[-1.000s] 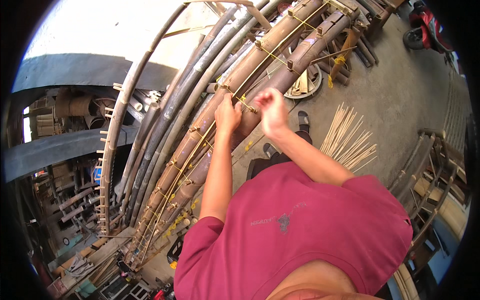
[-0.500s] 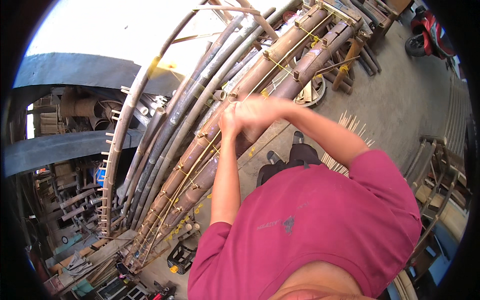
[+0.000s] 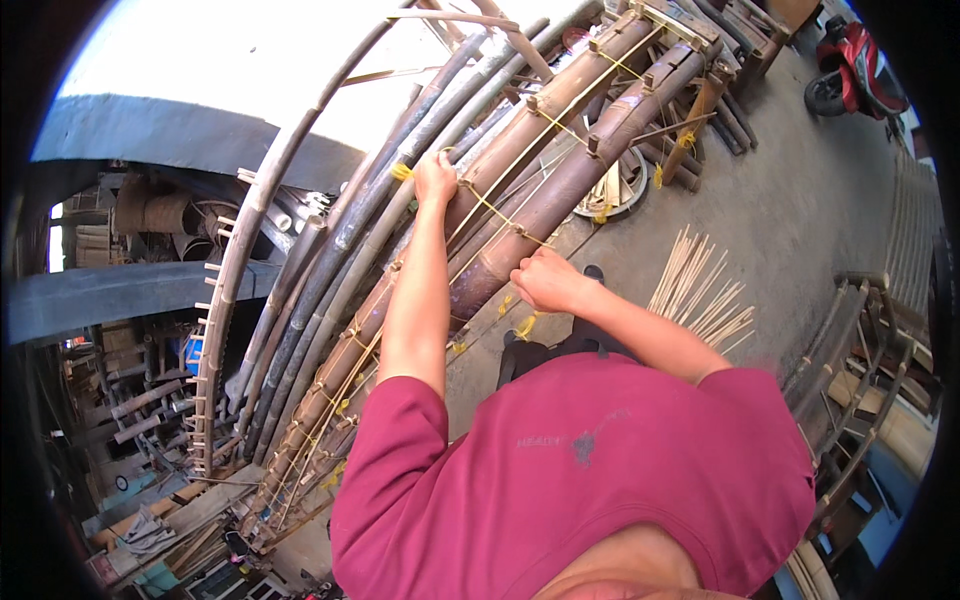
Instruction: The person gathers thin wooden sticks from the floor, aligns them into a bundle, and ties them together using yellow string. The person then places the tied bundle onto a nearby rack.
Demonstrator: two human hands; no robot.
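The left arm (image 3: 416,310) is stretched well forward, nearly straight, its left hand (image 3: 435,178) curled tight at the far end. Closer in, the right arm (image 3: 650,325) bends at the elbow, the right hand (image 3: 548,281) fisted.

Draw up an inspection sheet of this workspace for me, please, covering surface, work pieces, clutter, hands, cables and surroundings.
Surface: grey floor, with yellow scraps lying on it.
Job's things: farther pole and nearer pole, thick and brown, side by side; yellow cord stretched across both.
Clutter: thin sticks fanned out on the floor.
Hands: left hand closed beside the farther pole, right hand closed beside the nearer pole; each apparently grips yellow cord.
Cables: nothing seen.
Surroundings: red motorbike at upper right; long dark poles left of the work.
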